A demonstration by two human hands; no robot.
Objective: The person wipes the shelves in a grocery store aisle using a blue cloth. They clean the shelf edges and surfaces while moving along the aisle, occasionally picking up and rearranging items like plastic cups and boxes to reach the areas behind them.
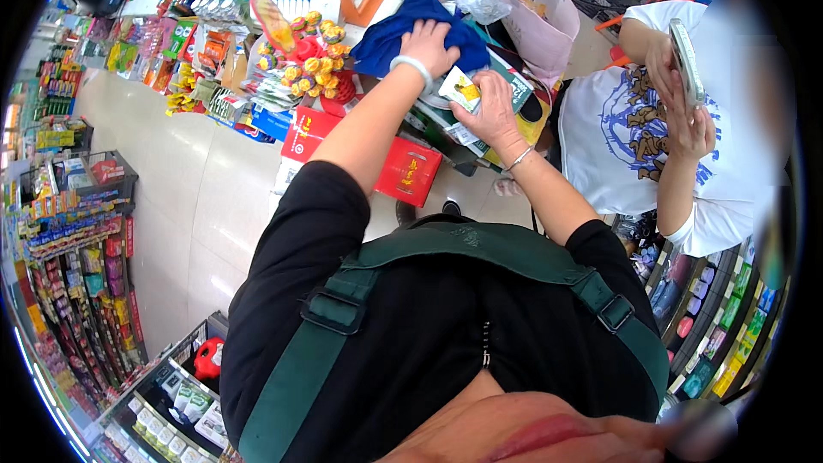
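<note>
Step in hand, as judged: sorting goods at a shop counter. Left hand [429, 43], w/ white wristband, lies palm-down, fingers spread flat on a blue cloth [390, 34]; pressing, not gripping. Right hand [493, 107], thin bracelet at wrist, fingers curled shut on a small white-and-yellow card packet [460, 87], held just above the counter clutter, near the cloth. Next move likely calls for a firm pinch on the packet & keeping the cloth flat. Cloth: soft, crumpled, matte. Packet: flat, stiff, glossy. Red box [410, 170] below: rigid, rectangular. A second person [651, 120] stands at right, holding a phone.
</note>
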